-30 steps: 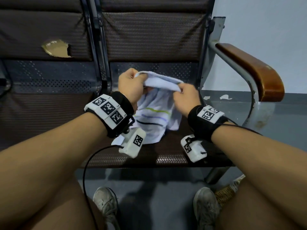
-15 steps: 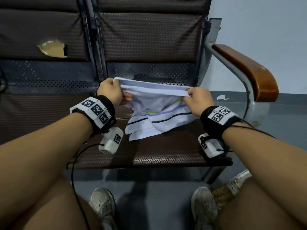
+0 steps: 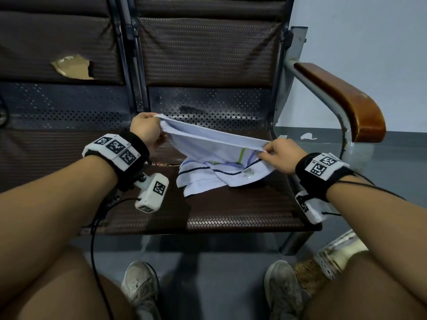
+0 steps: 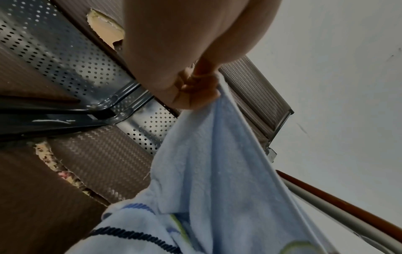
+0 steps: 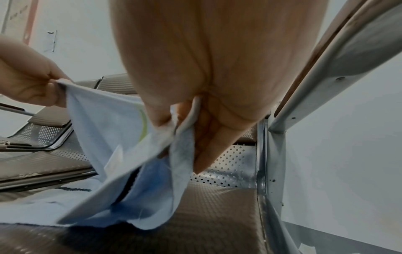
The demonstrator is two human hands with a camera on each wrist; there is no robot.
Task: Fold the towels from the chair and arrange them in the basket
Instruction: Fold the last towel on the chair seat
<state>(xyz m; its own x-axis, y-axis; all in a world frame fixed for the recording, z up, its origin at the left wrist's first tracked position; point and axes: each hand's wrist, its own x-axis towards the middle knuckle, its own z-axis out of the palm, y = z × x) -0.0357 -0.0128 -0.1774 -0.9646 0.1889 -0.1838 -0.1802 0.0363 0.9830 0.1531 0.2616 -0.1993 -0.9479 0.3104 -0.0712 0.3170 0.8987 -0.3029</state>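
Note:
A pale blue towel point(image 3: 215, 155) with dark blue, purple and green stripes hangs over the brown woven chair seat point(image 3: 231, 211), its lower part bunched on the seat. My left hand point(image 3: 150, 130) pinches one top corner. My right hand point(image 3: 275, 153) pinches the other corner, lower and to the right, so the top edge is stretched taut and slanted. In the left wrist view my left hand point(image 4: 195, 89) grips the towel point(image 4: 217, 180). The right wrist view shows my right hand point(image 5: 185, 123) with the towel point(image 5: 113, 130) folded between thumb and fingers. A woven basket point(image 3: 323, 264) peeks out at the floor by my right knee.
A wooden armrest point(image 3: 342, 98) on a grey metal frame stands right of the seat. A second seat point(image 3: 46, 158) lies to the left, its backrest torn point(image 3: 71, 66). My shoes point(image 3: 141, 287) rest on the grey floor below the seat's front edge.
My hands have pulled apart, spreading the towel's top edge from a bunch into a taut line. The right hand has dropped lower and moved right; the towel's lower part now lies on the seat.

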